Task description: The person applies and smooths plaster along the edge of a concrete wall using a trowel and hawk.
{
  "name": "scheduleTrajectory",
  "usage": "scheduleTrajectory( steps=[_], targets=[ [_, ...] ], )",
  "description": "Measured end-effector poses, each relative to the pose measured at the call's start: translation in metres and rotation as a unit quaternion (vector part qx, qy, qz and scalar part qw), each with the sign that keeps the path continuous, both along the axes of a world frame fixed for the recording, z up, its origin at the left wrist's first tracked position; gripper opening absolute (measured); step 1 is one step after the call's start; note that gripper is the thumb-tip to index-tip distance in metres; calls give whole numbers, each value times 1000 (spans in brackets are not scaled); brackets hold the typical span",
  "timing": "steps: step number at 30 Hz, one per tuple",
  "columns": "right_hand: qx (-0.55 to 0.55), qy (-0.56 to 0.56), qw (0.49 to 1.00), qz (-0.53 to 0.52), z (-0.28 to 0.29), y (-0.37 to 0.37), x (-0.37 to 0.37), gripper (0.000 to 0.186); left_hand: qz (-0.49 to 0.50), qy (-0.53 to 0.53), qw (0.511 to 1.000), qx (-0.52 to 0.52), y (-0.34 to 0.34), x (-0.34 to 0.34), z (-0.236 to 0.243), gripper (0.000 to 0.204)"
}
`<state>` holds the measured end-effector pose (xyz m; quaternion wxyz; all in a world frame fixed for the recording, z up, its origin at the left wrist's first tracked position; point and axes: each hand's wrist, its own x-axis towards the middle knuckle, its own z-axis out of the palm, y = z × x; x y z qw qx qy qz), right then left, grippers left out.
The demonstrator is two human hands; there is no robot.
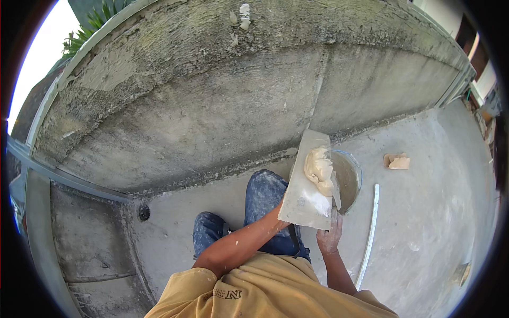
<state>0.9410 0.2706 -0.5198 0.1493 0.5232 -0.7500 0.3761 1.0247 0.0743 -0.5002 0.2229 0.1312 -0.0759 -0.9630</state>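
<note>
A flat grey board [298,206] carries a thick heap of cream plaster [318,169]. My left hand [281,211] reaches beneath the board, its fingers hidden by it. At the board's right edge, my right hand [330,234] grips a putty knife [335,197], whose blade is against the board beside the heap. A round bucket [351,177] with pale residue on its inside sits just behind the board, partly covered by it. My jeans-clad legs [262,196] are bent below me, spattered white.
A stained concrete wall [191,116] curves across the front, with a metal rail [79,183] at left. On the concrete floor [424,222] lie a torn cardboard scrap [396,161] and a long white strip [369,236] to my right. A dark round drain [143,212] is at left.
</note>
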Motion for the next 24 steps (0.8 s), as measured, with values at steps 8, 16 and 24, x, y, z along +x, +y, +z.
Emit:
scheduleTrajectory(
  steps=[8,16,24],
  targets=[
    [151,-77,985,-40,12,25,-52,50,92,3,996,20,-35,42,66,35],
    [156,-48,986,42,45,-32,-55,40,342,26,939,-33,-3,143,101,36],
    [203,-81,960,177,0,-94,39,37,606,-78,758,-229,-71,265,247,46]
  ],
)
